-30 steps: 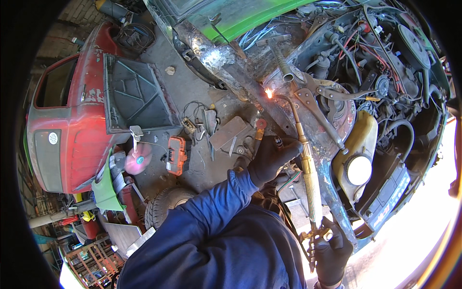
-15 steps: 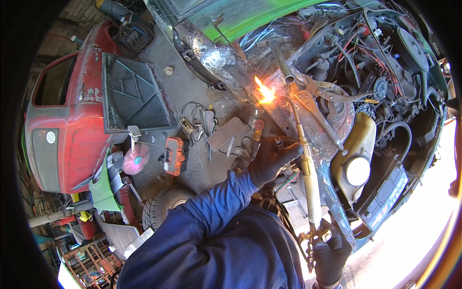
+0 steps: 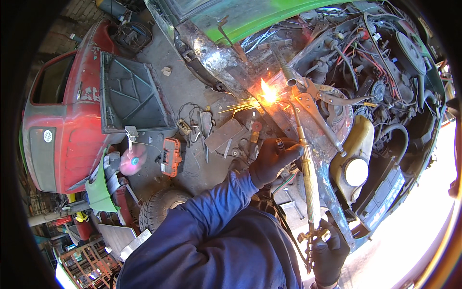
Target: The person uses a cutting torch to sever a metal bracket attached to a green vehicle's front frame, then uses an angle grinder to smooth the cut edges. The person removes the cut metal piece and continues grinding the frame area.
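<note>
My left hand (image 3: 274, 161), in a black glove, is closed at the front of a brass gas torch (image 3: 310, 188), its thumb and fingers against the torch's neck. Lower down, my right hand (image 3: 331, 255), also gloved, closes around the valve end of the same torch. At the tip a bright orange flame (image 3: 268, 94) burns against a bare metal body panel (image 3: 276, 113), and sparks fly off to the left. Rusty locking pliers (image 3: 310, 106) sit just right of the flame. The end of a ribbed grey tube (image 3: 288, 74) lies above them. Glare hides the heated spot.
Engine parts and wires fill the open bay at right, with a yellowish plastic tank (image 3: 358, 149) and a battery (image 3: 385, 197). At left stand a red car body (image 3: 82, 120), an orange toolbox (image 3: 171, 156), a spinning pink fan (image 3: 132, 160) and a tyre (image 3: 161, 207). Tools litter the floor.
The flame has grown brighter, and sparks now spray leftward from it. The torch tip has shifted slightly relative to the panel. Both hands keep their hold, and the view has moved a little.
</note>
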The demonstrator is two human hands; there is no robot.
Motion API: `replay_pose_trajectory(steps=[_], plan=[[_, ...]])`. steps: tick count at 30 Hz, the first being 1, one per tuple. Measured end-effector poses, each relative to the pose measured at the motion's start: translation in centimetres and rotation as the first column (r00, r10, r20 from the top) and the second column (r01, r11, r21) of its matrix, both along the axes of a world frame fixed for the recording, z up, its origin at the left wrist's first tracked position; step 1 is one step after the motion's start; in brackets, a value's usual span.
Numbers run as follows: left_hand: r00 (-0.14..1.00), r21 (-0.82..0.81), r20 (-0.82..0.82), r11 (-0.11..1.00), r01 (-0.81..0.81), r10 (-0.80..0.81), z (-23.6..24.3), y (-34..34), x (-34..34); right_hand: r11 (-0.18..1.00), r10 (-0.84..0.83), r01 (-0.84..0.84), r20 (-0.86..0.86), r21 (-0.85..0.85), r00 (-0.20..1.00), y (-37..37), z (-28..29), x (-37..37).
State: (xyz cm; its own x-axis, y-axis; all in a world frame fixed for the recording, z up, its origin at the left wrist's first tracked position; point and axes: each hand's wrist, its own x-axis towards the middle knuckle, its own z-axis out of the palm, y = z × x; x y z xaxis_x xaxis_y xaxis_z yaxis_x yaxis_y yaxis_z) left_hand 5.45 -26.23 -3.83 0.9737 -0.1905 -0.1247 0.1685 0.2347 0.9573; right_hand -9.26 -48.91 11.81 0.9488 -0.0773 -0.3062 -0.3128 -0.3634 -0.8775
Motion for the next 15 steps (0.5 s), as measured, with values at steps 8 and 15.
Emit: replay_pose_trajectory(steps=[8,15], plan=[[0.999,0.045,0.030,0.999,0.024,-0.025,-0.32,0.25,0.15,0.999,0.037,-0.037,-0.013,-0.021,0.999,-0.25,0.05,-0.15],[0.999,0.052,0.031,0.998,0.018,-0.019,-0.20,0.28,0.03,1.000,0.020,-0.020,-0.023,0.016,1.000,-0.38,-0.33,-0.59]])
